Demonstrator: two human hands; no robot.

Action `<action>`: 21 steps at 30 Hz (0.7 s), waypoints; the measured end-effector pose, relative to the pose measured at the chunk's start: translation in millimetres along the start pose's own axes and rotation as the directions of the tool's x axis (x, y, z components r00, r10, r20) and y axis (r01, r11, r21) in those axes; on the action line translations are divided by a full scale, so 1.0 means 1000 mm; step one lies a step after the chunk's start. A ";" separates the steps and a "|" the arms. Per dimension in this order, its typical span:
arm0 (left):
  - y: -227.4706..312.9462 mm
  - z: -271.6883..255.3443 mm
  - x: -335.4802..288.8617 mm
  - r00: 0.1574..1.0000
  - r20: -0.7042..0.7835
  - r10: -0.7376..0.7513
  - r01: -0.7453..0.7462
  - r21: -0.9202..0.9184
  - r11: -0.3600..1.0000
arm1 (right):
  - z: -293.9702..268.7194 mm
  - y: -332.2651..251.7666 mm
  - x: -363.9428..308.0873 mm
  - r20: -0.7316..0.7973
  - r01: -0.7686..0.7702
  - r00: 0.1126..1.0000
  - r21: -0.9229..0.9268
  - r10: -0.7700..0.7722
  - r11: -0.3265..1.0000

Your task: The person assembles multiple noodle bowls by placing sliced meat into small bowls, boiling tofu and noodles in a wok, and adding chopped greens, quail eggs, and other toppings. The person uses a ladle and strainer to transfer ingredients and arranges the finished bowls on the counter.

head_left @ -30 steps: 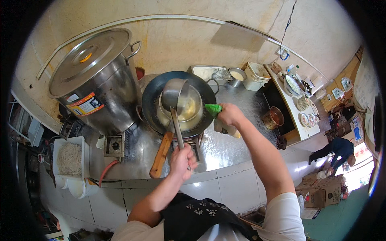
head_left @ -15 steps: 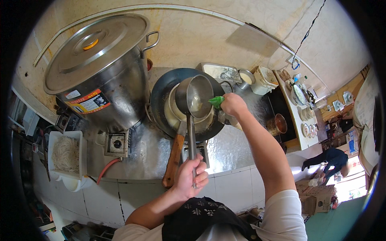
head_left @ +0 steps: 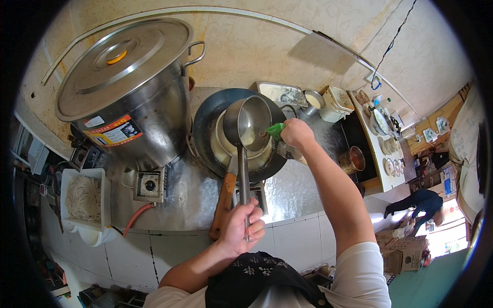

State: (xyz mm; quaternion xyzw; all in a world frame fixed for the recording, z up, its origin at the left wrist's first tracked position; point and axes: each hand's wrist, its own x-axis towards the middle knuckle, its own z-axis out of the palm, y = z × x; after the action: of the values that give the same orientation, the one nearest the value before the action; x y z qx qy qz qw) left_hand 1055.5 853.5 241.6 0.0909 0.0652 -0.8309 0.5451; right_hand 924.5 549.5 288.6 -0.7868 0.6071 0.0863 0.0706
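Left hand (head_left: 240, 228): closed around the handle of a metal ladle (head_left: 243, 169), whose bowl is positioned above a dark wok (head_left: 204, 115). Right hand (head_left: 298, 133): fingers gathered on a green item (head_left: 275, 132) beside the ladle's rim; its kind cannot be determined. A wooden handle (head_left: 224, 203) slants beside the ladle handle. The wok stands over the metal worktop (head_left: 300, 192). Left of it: a large lidded pot (head_left: 154, 115), then a white tub (head_left: 106, 200) containing noodles (head_left: 83, 199).

Stained cream wall (head_left: 241, 59), pale tiled floor (head_left: 298, 237), bright light (head_left: 453, 231) right.
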 end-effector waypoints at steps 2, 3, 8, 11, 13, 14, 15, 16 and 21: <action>0.001 0.002 -0.001 1.000 0.013 0.005 -0.005 -0.010 1.000 | 0.001 0.000 -0.001 0.011 -0.005 1.000 0.021 0.005 1.000; 0.002 0.003 -0.001 1.000 0.009 0.001 -0.001 -0.010 1.000 | 0.002 0.000 -0.001 0.024 -0.008 1.000 0.024 0.007 1.000; 0.004 0.006 -0.001 0.999 0.036 -0.016 0.017 -0.050 0.999 | 0.005 0.001 -0.002 0.016 -0.020 1.000 0.035 0.020 0.999; 0.004 0.007 -0.001 0.999 0.035 -0.017 0.018 -0.040 0.999 | 0.005 0.002 -0.003 -0.001 -0.016 1.000 0.037 0.016 0.999; 0.004 0.007 -0.001 0.999 0.033 -0.018 0.019 -0.039 0.999 | 0.005 0.003 -0.003 -0.009 -0.011 1.000 0.043 0.011 0.999; 0.004 0.007 -0.001 0.999 0.042 -0.018 0.020 -0.047 0.999 | 0.005 0.003 -0.003 -0.018 -0.009 1.000 0.053 0.010 0.999; 0.004 0.007 0.000 0.999 0.037 -0.018 0.020 -0.040 0.999 | 0.005 0.003 -0.002 -0.019 -0.013 1.000 0.055 0.014 0.998; 0.004 0.007 0.000 0.999 0.038 -0.017 0.019 -0.038 0.999 | 0.005 0.003 -0.002 -0.019 -0.017 1.000 0.057 0.018 0.998; 0.007 0.007 -0.003 0.999 0.039 0.005 -0.003 -0.040 0.999 | 0.008 0.004 0.000 0.053 -0.059 0.997 0.055 0.056 0.997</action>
State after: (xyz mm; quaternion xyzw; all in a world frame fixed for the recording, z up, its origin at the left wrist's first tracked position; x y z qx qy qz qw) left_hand 1062.6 851.6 249.3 0.0638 0.0708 -0.8299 0.5497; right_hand 920.0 549.9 281.1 -0.7642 0.6297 0.0911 0.1059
